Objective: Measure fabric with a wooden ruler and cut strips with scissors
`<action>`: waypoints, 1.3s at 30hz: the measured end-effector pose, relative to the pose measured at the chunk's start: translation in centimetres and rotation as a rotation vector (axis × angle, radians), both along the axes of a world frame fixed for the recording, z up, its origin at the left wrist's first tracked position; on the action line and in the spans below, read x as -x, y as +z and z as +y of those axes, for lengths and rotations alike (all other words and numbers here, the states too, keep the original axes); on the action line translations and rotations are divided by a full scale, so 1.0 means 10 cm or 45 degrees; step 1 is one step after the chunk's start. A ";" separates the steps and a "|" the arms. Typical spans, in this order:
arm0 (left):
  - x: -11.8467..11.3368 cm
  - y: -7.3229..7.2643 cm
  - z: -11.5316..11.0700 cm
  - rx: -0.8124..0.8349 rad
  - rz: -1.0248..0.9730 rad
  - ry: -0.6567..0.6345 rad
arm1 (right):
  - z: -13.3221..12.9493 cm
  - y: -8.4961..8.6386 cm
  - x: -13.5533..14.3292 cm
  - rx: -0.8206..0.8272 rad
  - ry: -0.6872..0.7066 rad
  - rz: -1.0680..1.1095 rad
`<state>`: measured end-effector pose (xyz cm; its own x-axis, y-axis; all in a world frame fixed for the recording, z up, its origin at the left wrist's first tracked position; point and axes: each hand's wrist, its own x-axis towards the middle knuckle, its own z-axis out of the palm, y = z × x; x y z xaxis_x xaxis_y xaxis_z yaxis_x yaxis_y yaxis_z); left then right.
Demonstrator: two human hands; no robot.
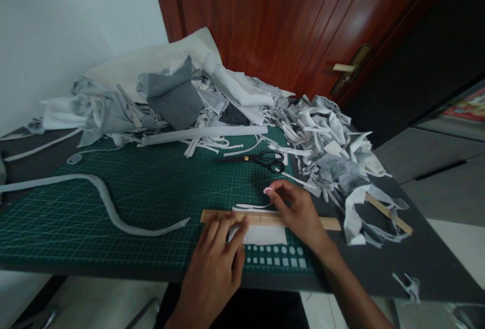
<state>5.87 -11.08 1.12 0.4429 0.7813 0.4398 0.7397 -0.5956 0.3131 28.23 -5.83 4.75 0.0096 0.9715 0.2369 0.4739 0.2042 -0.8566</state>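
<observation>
A wooden ruler [261,218] lies across a small piece of white fabric [265,235] on the green cutting mat [151,202]. The fingers of my left hand [217,250] are spread and press down on the ruler's left half. Above the ruler's right half, my right hand [297,207] pinches a small pinkish-white piece [268,190] that looks like tailor's chalk. A thin white fabric strip [252,206] lies just beyond the ruler, its right end near my right hand. Black scissors [250,158] rest shut on the mat farther back.
Heaped grey and white fabric scraps [318,127] line the back and right of the table. A long grey strip [109,207] curves across the mat's left side. At right, another wooden stick [390,213] lies among scraps. A wooden door [265,26] stands behind.
</observation>
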 end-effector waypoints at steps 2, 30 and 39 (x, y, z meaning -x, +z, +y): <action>0.00 -0.01 0.00 -0.001 0.004 0.001 | -0.03 -0.09 -0.05 0.032 -0.045 0.120; 0.00 0.05 0.02 0.005 -0.042 -0.048 | -0.10 0.00 0.35 -0.065 0.164 -0.142; -0.02 0.04 0.01 0.070 -0.077 -0.046 | 0.01 -0.03 0.49 -0.045 0.218 -0.164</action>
